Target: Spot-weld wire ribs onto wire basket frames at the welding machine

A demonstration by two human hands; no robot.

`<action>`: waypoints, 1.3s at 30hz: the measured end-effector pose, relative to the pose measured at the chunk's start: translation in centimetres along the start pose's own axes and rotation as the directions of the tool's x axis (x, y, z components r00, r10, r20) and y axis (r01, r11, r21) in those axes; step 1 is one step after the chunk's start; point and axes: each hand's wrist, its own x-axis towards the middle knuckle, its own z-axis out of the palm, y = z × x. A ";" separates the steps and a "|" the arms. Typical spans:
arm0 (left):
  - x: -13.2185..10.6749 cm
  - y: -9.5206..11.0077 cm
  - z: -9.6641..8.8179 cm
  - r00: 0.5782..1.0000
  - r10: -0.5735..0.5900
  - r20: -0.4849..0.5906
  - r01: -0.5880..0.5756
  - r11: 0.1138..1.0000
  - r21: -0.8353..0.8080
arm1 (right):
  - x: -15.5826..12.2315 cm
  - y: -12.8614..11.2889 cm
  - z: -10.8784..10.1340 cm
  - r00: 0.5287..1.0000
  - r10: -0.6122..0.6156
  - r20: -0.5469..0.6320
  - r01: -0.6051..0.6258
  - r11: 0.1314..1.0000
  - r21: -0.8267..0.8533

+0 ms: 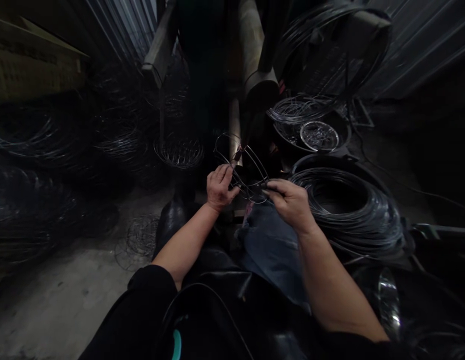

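A round wire frame (257,165) made of thin metal rings is up in front of me, between my two hands. On its left side my left hand (219,189) has its fingers closed around the wire. The fingertips of my right hand (288,199) pinch the frame's right edge. Just behind the frame are the ends of two metal cylinders of a machine, the thin lower rod (235,125) and the thick upper cylinder (259,80). The frame's upper ring overlaps the lower rod in view; whether they touch I cannot tell.
Right of my hand lies a big coil of wire (352,225). Behind it, a dark tub (345,137) holds wire rings and a round metal piece (319,136). Stacked wire frames (116,135) fill the left side; one wire frame (142,235) lies on the floor. Cloth (273,245) covers my lap.
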 end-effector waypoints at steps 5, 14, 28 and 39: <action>-0.3 0.4 -0.5 0.999 -0.038 -0.012 0.037 0.995 -0.095 | -0.5 -0.6 0.1 0.999 -0.025 -0.024 0.024 1.000 -0.007; -0.4 2.3 -1.9 0.965 -0.261 -0.023 0.229 0.882 -0.412 | 3.1 -4.5 1.2 0.998 0.058 0.019 -0.058 0.998 -0.027; 0.7 0.5 -1.1 0.986 -0.156 0.054 0.164 0.889 -0.428 | 7.5 -5.6 2.4 0.986 0.151 0.072 -0.137 0.976 -0.172; 1.0 -0.7 0.2 0.998 -0.033 -0.057 0.017 0.966 -0.259 | 0.6 -2.3 -2.3 0.986 0.145 0.084 -0.143 0.989 -0.026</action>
